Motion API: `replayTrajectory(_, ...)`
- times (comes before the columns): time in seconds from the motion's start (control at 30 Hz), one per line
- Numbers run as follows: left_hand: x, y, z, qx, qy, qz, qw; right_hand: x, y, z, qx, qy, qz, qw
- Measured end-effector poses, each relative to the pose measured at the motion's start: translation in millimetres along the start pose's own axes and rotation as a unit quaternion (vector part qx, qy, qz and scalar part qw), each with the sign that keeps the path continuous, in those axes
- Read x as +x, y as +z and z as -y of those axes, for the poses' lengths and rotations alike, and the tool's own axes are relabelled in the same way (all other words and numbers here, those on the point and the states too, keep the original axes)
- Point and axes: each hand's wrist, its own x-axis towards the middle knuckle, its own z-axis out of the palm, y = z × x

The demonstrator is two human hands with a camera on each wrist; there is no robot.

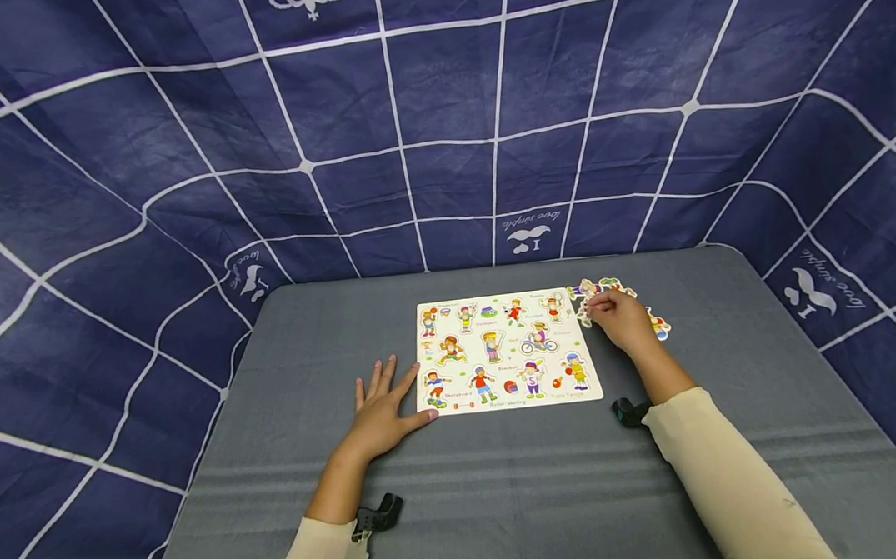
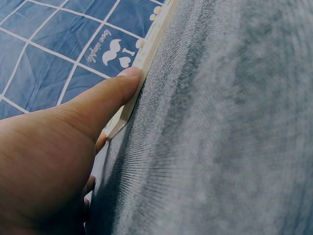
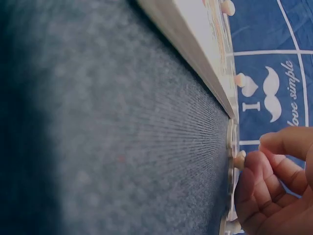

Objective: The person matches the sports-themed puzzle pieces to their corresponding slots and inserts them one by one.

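Right hand (image 1: pixel 624 320) fingers pinch the peg of a loose puzzle piece (image 1: pixel 586 310) just right of the puzzle board (image 1: pixel 505 350), among more loose pieces (image 1: pixel 659 325). Left hand (image 1: pixel 382 406) flat, thumb against the board's left edge. Grey table (image 1: pixel 502 477), blue grid-pattern cloth (image 1: pixel 441 121) behind.

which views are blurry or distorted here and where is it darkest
Head view: sharp, evenly lit, but wide-angle bending curves the backdrop grid; the puzzle board reads clearly. Left wrist view: the grey table is smeared soft, and the left hand is close and shadowed at the bottom. Right wrist view: darkest at its left edge, with the right hand dim and slightly soft.
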Motion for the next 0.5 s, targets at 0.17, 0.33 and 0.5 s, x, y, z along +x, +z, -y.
replayTrajectory(0.17,0.2,0.4,0.3,0.0,0.0,0.0,1.0,4.5,0.8,-2.6,-0.019,0.015,0.004,1.0)
replayTrajectory(0.33,0.3,0.8,-0.2,0.001,0.002,-0.009,1.0,9.2,1.2,-4.3,-0.031,0.027,0.011,0.999)
replayTrajectory(0.5,-0.6,-0.6,-2.8,-0.008,0.005,-0.018,0.9998,11.5,0.0,-4.7,-0.032,0.035,0.019,0.999)
